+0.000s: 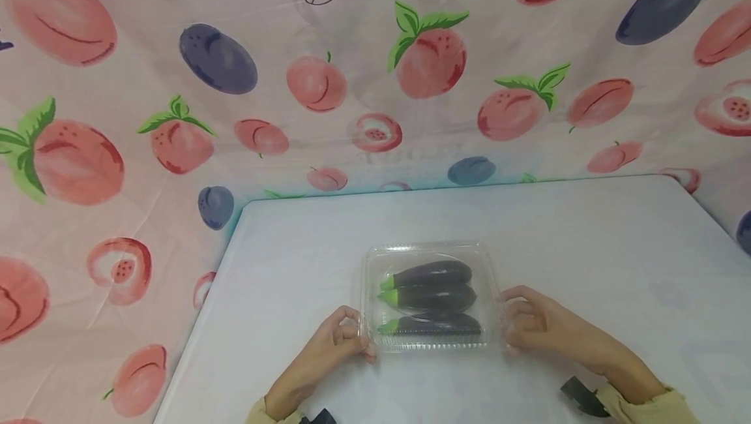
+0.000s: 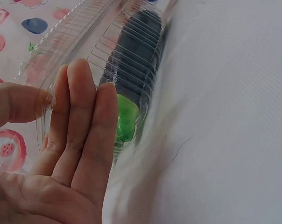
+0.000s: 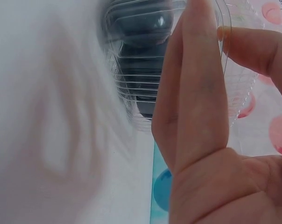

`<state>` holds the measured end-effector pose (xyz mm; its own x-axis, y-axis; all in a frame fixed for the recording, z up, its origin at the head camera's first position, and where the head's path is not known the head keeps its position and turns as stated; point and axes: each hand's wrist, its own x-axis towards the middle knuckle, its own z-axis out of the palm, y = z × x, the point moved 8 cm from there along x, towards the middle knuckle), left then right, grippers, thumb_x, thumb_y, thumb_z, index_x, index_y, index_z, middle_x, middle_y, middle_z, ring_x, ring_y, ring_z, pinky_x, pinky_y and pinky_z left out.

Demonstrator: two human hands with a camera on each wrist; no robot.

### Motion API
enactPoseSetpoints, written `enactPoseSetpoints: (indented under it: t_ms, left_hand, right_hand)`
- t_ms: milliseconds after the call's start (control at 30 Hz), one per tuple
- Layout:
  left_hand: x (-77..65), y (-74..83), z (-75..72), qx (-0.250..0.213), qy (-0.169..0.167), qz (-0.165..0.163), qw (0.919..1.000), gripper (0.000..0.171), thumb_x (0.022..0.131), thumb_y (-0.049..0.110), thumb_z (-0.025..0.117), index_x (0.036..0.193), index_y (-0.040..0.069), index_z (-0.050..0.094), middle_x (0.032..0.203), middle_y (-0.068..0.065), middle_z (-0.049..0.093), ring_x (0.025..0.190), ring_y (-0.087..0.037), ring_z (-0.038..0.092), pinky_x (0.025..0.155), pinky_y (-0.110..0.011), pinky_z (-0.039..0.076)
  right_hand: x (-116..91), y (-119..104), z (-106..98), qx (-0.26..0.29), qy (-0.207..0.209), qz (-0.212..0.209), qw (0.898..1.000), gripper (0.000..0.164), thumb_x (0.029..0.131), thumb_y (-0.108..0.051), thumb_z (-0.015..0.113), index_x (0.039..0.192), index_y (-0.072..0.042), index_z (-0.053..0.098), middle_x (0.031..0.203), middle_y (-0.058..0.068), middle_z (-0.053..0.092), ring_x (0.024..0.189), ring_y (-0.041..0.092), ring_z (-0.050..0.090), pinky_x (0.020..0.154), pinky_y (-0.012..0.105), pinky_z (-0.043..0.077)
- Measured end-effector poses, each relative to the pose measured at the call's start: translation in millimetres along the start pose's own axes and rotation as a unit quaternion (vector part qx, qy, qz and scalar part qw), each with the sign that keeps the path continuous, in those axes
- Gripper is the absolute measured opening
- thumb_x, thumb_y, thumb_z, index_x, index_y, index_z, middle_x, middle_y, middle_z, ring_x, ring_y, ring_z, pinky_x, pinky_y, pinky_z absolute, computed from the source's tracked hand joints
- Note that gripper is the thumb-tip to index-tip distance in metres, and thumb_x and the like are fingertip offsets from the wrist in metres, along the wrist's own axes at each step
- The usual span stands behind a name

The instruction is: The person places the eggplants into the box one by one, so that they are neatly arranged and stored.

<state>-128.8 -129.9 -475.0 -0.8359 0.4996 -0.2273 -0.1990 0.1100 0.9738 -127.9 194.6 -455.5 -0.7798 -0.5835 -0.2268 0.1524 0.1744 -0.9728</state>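
Observation:
A clear plastic clamshell box (image 1: 431,348) is at the middle of the white table, its lid down over the contents. Three dark purple eggplants (image 1: 440,297) with green stem ends pointing left lie inside, one below the other. My left hand (image 1: 332,344) pinches the box's left rim; in the left wrist view the thumb (image 2: 19,103) is on one side of the rim and the fingers (image 2: 82,116) on the other. At the opposite side, my right hand (image 1: 540,321) pinches the right rim, with fingers (image 3: 201,88) against the ribbed wall.
The white table (image 1: 598,248) stretches around the box, with its far edge against a fruit-printed cloth (image 1: 364,39). More of that cloth hangs at the left side. Dark straps (image 1: 587,396) sit at the wrists, near beige sleeves (image 1: 651,406).

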Motion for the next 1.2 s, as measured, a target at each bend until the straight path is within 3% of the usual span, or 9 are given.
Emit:
enactPoseSetpoints:
  t_ms: [167,600,833,1200]
  left_hand:
    - [1.3,0.4,-1.1,0.003,0.003,-0.009,1.0,0.032,0.094,0.01,0.059,0.118,0.001,0.04,0.086,-0.005,0.075,0.088,-0.019,0.072,0.09,-0.026,0.052]
    - [-0.8,1.9,-1.4,0.002,-0.007,-0.02,0.9998,0.038,0.096,0.014,0.059,0.124,-0.003,0.038,0.093,-0.01,0.074,0.09,-0.018,0.072,0.091,-0.025,0.051]
    - [-2.6,2.5,-2.3,0.007,-0.004,-0.02,0.9998,0.037,0.097,0.016,0.059,0.124,-0.001,0.038,0.094,-0.011,0.073,0.091,-0.018,0.071,0.091,-0.025,0.05]
    - [-5.3,-1.3,-4.6,-0.009,-0.002,-0.03,0.9995,0.039,0.098,0.018,0.061,0.125,0.001,0.038,0.1,-0.013,0.072,0.092,-0.02,0.072,0.092,-0.025,0.051]
  right_hand:
    - [0.4,-1.9,-0.5,0.001,-0.003,-0.016,1.0,0.056,0.096,-0.004,0.061,0.139,0.01,0.027,0.108,0.011,0.056,0.092,0.013,0.065,0.078,0.033,0.06]
    - [0.8,-1.8,0.0,0.001,0.008,0.004,1.0,0.058,0.096,-0.006,0.061,0.14,0.008,0.027,0.108,0.012,0.056,0.091,0.016,0.066,0.08,0.033,0.059]
    - [0.9,2.5,-0.8,-0.016,0.015,0.034,0.999,0.059,0.097,-0.01,0.061,0.143,0.006,0.027,0.112,0.015,0.057,0.093,0.024,0.068,0.082,0.03,0.056]
    - [-1.3,1.4,-3.4,-0.031,0.028,0.037,0.998,0.055,0.1,-0.017,0.058,0.142,0.004,0.031,0.117,0.018,0.059,0.099,0.017,0.066,0.083,0.026,0.055]
